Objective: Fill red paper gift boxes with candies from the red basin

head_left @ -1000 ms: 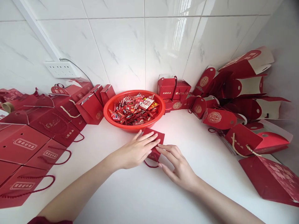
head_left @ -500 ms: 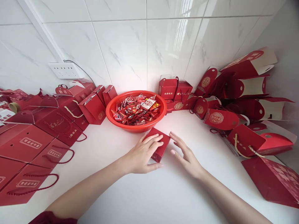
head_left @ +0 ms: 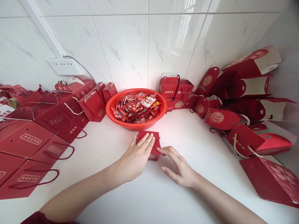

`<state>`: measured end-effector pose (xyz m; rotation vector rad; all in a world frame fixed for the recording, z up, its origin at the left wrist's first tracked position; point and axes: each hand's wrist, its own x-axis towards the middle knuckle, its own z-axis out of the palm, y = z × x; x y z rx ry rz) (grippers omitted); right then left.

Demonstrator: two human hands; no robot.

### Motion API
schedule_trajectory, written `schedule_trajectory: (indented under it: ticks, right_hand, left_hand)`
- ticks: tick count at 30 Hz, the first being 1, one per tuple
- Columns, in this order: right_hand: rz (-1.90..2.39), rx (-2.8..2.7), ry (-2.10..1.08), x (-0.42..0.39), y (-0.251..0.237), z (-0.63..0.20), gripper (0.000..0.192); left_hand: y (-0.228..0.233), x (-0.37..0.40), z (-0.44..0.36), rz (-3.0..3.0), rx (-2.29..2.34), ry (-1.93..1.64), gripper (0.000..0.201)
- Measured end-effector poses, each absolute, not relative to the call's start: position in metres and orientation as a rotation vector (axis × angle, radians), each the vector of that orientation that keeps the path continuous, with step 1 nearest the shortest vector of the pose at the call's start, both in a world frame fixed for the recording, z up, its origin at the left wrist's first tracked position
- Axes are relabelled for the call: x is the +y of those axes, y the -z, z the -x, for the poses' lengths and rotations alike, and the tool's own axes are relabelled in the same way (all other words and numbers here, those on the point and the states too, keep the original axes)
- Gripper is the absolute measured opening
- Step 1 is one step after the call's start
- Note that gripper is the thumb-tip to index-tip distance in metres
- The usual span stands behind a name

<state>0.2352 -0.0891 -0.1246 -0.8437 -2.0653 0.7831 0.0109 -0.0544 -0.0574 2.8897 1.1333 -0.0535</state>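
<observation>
I see my left hand [head_left: 135, 157] pressing spread fingers [head_left: 149, 141] flat on the small red gift box [head_left: 155, 141]; my right hand [head_left: 178, 166] touches its edge with loosely spread fingers [head_left: 163, 150].

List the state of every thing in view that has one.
small red box: lying flat on the counter, under the left hand
left hand: open, palm down on the box
right hand: open, fingertips at the box edge
red basket: full of wrapped sweets

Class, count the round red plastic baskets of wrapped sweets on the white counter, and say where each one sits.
1. The round red plastic basket sits by the tiled wall, just behind the small red paper box under the left hand; none looks hidden.
</observation>
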Motion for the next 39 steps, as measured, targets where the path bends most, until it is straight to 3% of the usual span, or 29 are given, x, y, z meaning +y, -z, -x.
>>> schedule_trajectory:
  ticks: [5, 10, 20, 27, 33, 39]
  right_hand:
    - [0.75, -2.161, -0.782, -0.095, 0.122, -0.224, 0.064]
    - [0.876, -2.082, -0.57, -0.082, 0.127, -0.236, 0.054]
    - [1.081, -1.825, -0.704, -0.062, 0.151, -0.243, 0.033]
    - [1.079, -1.813, -0.846, -0.062, 0.154, -0.233, 0.039]
    - [1.138, -1.798, -0.938, -0.065, 0.146, -0.233, 0.04]
    - [1.163, -1.936, -0.694, -0.05, 0.147, -0.246, 0.036]
  left_hand:
    - [0.062, -0.06, -0.012, -2.742, 1.369, -0.156, 0.084]
    - [0.074, -0.067, -0.019, -2.544, 1.653, -0.449, 0.053]
    - [0.078, -0.069, 0.011, -2.615, 1.276, -0.642, 0.06]
    - [0.08, -0.064, 0.03, -2.56, 1.444, -0.813, 0.054]
    - [0.073, -0.06, 0.055, -2.39, 1.665, -0.665, 0.061]
    - [0.051, -0.063, 0.094, -2.349, 1.53, -0.611, 0.063]
